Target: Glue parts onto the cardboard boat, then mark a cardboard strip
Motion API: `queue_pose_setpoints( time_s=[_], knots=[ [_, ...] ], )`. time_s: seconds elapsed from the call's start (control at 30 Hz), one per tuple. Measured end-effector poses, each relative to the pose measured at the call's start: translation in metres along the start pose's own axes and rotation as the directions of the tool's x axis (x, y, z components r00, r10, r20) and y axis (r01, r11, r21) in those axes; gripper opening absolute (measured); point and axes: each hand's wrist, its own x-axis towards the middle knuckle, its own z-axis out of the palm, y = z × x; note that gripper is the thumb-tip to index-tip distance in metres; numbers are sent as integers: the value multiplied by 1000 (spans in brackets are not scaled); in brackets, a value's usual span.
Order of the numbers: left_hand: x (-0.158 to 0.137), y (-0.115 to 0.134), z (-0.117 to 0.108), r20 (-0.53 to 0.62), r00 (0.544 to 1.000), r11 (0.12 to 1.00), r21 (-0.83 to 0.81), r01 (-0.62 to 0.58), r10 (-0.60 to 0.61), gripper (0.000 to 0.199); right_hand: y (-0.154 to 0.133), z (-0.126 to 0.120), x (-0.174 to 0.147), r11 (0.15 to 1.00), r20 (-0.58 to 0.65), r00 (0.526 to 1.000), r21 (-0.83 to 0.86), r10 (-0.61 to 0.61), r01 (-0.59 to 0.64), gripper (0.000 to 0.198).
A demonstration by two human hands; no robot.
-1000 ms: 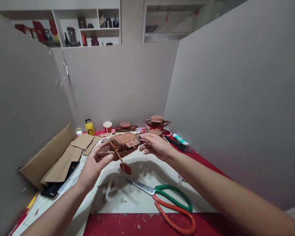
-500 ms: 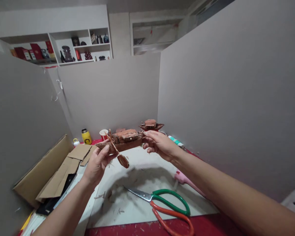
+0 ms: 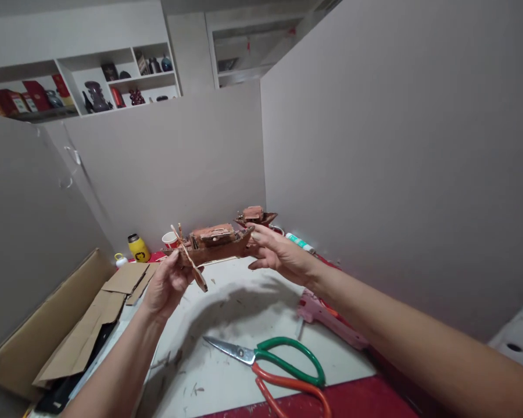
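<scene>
Both hands hold a small brown model boat [image 3: 218,251] above the white board. My left hand [image 3: 168,284] is closed around its left end, where a thin wooden oar [image 3: 192,262] slants down across the hull. At the boat's right end, my right hand [image 3: 274,249] grips the tip between thumb and fingers. The boat has a roofed cabin in its middle. Behind my right fingers stands a second, similar model boat [image 3: 254,216]. Scissors [image 3: 261,355] with one green and one orange handle lie on the board below, beside a pink glue gun [image 3: 326,319].
Cut cardboard pieces [image 3: 87,325] are stacked at the left. A yellow bottle [image 3: 138,248] and a paper cup [image 3: 169,239] stand at the back. A green-and-white tube [image 3: 300,242] lies by the right partition [image 3: 375,174]. Brown scraps are scattered over the white board [image 3: 226,325].
The view has shifted, so the surroundings sit further left. The boat has turned a little in my hands, and the oar's blade now shows more edge-on. Both hands keep their hold.
</scene>
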Motion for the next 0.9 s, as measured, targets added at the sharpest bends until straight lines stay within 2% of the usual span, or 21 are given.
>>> queue_pose_setpoints(
  time_s=[0.13,0.27,0.67,0.8,0.9],
  knots=[
    [-2,-3,0,0,999,999,7,41,-41,16,6,7,-5,994,60,998,110,18,-24,79],
    [-4,-2,-4,51,996,997,3,71,-71,22,11,18,-7,993,57,998,117,17,-23,88],
    [-7,12,-16,172,984,999,1,37,-36,24,18,40,-4,988,68,997,152,-44,34,89],
    [-11,12,-11,185,982,999,12,31,-32,34,22,38,-5,982,81,994,176,-78,63,81],
    [-13,13,-9,176,984,999,36,20,-26,39,23,34,-5,977,40,995,197,-94,84,65]
  ],
)
